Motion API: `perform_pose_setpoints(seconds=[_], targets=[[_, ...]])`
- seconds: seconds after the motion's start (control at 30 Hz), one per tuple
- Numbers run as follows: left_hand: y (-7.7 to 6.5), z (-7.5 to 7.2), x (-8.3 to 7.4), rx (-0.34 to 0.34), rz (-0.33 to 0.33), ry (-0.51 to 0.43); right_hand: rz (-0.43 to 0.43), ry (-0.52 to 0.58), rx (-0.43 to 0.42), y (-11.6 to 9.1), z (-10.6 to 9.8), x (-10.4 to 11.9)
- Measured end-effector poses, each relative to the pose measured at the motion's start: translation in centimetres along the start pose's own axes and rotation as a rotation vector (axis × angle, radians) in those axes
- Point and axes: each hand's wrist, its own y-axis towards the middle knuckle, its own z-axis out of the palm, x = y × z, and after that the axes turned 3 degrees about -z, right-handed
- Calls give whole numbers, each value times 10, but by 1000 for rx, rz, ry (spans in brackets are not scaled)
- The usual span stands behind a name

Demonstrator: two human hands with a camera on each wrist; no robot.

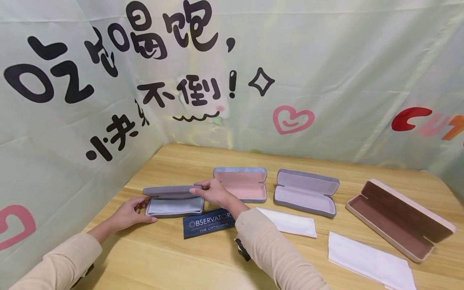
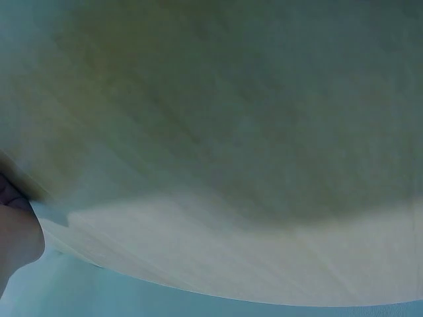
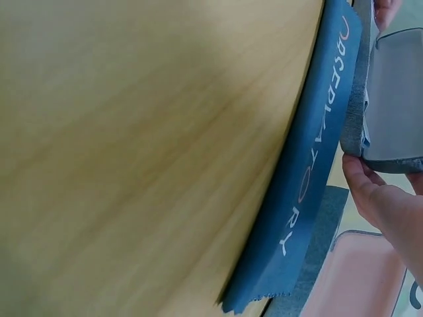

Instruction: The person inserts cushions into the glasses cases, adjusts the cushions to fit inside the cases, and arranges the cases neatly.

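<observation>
At the left of the table, a grey glasses case (image 1: pixel 174 201) has its lid (image 1: pixel 170 192) partly raised, with a folded light blue cloth (image 1: pixel 175 205) lying in its base. My left hand (image 1: pixel 132 211) holds the case's left end, thumb along the front and fingers at the side and back. With thumb and fingers, my right hand (image 1: pixel 216 194) grips the lid's right end; the right wrist view shows that hand (image 3: pixel 390 208) at the case's corner. Just in front lies a dark blue printed cloth (image 1: pixel 208 223), partly behind the right forearm. The left wrist view shows mostly blurred table.
Behind the right hand stands an open blue case with pink lining (image 1: pixel 250 193). Farther right are an open purple-grey case (image 1: pixel 306 195) and an open pink case with brown lining (image 1: pixel 398 225). Two white cloths, one nearer (image 1: pixel 369 257) and one farther (image 1: pixel 293 223), lie before them. Printed curtains (image 1: pixel 326 60) enclose the table.
</observation>
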Motion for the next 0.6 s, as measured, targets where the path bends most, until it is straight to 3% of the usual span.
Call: perform_pose_setpoints(seconds=[0.27,0.6], targets=[[0,0,7,-32,91,-32,-39,2,33,-2,0,0],[-1,-2,-1,2,-8,-34,-55,-33,59,-4,-1,0]])
